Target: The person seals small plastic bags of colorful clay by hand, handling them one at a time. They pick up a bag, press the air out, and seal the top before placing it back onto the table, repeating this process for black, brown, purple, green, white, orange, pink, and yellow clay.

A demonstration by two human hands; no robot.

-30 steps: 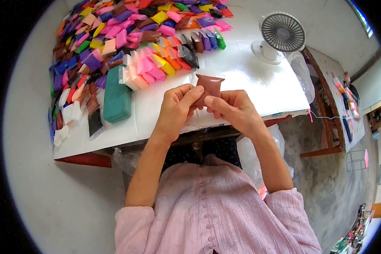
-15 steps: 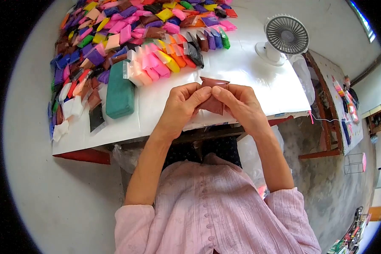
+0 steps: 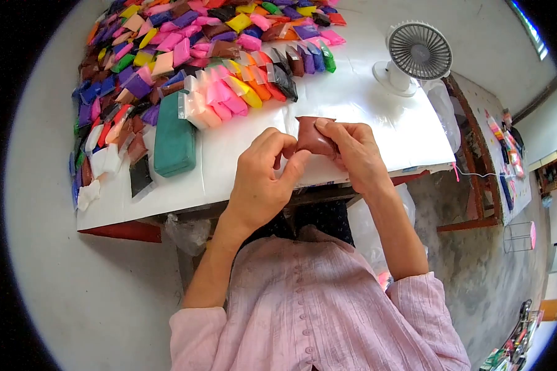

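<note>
A small brown packet (image 3: 314, 137), plump and in clear film, is held up over the front of the white table. My right hand (image 3: 360, 151) pinches its right side, thumb on top and fingers beneath. At the packet's lower left edge is my left hand (image 3: 266, 176), its thumb and bent index finger apart, with the thumb tip right at the film. A row of filled packets in pink (image 3: 226, 99), yellow, orange, red and black lies beyond my hands. Left of that row stands a dark green block (image 3: 175, 139).
A big heap of coloured packets (image 3: 185, 37) covers the table's back left. A grey-white fan (image 3: 419, 52) stands at the back right. White scraps (image 3: 89, 194) and a black packet (image 3: 140, 174) lie at the left, near the table's front edge (image 3: 229, 201).
My left hand has let go of the packet's left side, moving down and left with its thumb and finger spreading. The packet has turned slightly and stays in my right hand.
</note>
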